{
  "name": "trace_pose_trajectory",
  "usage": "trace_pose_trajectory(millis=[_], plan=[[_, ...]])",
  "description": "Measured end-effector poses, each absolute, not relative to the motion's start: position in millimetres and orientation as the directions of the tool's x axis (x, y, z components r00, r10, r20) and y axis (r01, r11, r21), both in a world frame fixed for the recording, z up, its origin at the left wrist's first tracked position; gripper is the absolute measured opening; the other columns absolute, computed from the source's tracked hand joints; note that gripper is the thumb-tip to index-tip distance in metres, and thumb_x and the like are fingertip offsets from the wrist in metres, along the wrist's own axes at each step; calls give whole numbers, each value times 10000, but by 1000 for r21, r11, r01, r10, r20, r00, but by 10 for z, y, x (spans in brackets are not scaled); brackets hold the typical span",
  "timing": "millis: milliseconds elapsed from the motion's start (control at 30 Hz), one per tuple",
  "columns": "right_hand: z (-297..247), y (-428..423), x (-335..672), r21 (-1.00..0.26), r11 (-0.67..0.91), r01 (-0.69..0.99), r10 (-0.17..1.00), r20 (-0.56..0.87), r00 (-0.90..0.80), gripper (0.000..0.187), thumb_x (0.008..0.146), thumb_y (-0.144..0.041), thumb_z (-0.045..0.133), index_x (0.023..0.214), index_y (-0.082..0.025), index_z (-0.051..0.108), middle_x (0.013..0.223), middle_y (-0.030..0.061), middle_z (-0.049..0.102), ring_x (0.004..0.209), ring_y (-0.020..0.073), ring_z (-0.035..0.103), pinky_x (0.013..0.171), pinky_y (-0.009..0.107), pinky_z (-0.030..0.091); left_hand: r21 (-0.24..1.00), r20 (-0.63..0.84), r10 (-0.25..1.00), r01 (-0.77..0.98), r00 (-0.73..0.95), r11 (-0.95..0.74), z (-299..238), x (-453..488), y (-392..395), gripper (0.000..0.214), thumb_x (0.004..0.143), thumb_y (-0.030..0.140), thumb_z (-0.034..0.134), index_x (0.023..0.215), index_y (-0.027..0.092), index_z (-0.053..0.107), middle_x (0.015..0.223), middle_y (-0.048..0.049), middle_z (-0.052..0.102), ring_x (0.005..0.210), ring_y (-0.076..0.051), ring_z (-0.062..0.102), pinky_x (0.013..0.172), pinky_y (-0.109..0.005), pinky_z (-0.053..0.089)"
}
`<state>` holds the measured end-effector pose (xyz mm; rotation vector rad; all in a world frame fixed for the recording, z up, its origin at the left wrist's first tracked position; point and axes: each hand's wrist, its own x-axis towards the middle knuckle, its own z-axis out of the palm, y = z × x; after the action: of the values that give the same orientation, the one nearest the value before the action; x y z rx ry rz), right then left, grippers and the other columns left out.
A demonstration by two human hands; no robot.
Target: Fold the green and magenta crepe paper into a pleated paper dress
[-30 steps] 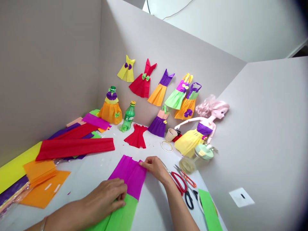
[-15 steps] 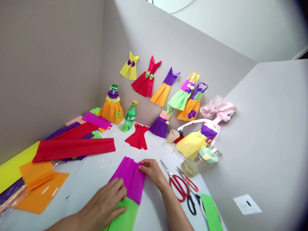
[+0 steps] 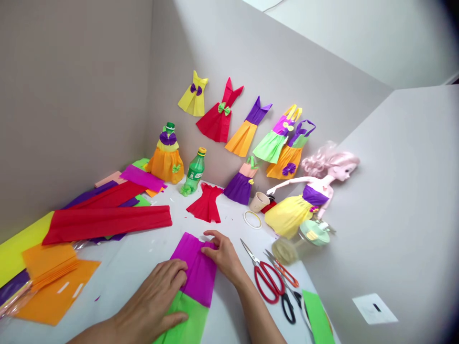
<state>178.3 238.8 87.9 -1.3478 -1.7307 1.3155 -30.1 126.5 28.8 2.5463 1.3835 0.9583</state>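
Note:
Magenta crepe paper (image 3: 195,272) lies on the table in front of me, joined or overlapping along a straight line with a green crepe paper piece (image 3: 188,315) nearer to me. My left hand (image 3: 161,296) rests across the left side of both, fingers stretched out and thumb over the green part. At the top right corner of the magenta paper is my right hand (image 3: 220,253). Its thumb touches the paper, while the index finger is lifted apart from it. A small notch shows in the top edge between the hands.
Red-handled scissors (image 3: 268,282), black-handled scissors (image 3: 288,308) and an orange cutter (image 3: 289,274) lie right. Behind stand a red paper dress (image 3: 206,203), a green bottle (image 3: 195,172), a paper cup (image 3: 258,202) and a doll (image 3: 315,191). Red crepe paper (image 3: 111,223) and orange sheets (image 3: 53,286) lie left.
My right thumb and index finger have spread apart at the magenta paper's top edge. My left hand has barely moved. The view has shifted slightly.

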Motion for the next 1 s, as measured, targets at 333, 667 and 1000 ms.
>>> trace_pose_trajectory(millis=[333,667,1000], plan=[[750,2408,1772,-914,109,391,945,-27,-325,346,778,-190,580,1114,-195,661,835,5,623,721,152,559,642,255,438,470,433,819,682,376,-561,257,-294,1270,633,701,236,870,1220,286,511,1334,-73,622,1233,-327,586,1019,-446,532],[578,2389,1704,-823,214,526,969,111,-221,312,821,-162,562,1111,-228,655,898,11,681,813,180,620,798,311,484,465,412,824,688,389,-557,283,-333,1259,679,686,230,889,1241,288,502,1346,-69,604,1244,-321,571,1020,-430,530],[597,2363,1715,-775,235,587,967,128,-218,327,833,-125,594,1137,-231,655,890,2,682,795,162,620,779,282,485,555,359,852,647,382,-523,394,-320,1234,313,824,178,742,1058,273,558,1315,-33,584,1259,-279,531,1049,-404,481]])
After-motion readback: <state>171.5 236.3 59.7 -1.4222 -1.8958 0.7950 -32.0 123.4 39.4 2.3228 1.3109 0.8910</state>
